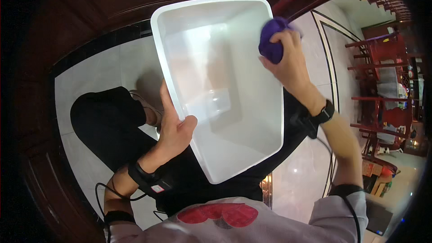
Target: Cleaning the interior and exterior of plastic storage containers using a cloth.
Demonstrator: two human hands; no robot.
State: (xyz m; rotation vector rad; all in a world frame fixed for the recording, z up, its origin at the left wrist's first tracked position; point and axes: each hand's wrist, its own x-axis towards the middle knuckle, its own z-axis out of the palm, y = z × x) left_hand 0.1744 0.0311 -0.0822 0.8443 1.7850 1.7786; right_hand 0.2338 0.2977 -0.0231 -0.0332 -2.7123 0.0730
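Observation:
A deep white rectangular plastic tub (252, 121) is held up over my lap, tilted so that its inside faces me. Its inner walls and bottom shine with reflected light. My left hand (176, 128) grips the tub's left rim, thumb over the edge and fingers behind the outer wall. Near the upper right rim, my right hand (290, 58) is closed round a bunched purple cloth (271, 36). The cloth lies against the rim there; its far side is hidden.
Dark wooden doors (85, 0) stand at the left and top. Pale floor tiles (101, 69) with dark border lines surround my legs. Red wooden chairs (380, 83) and a table stand off to the right, with cardboard boxes (371, 168) lower down. Cables run along both my forearms.

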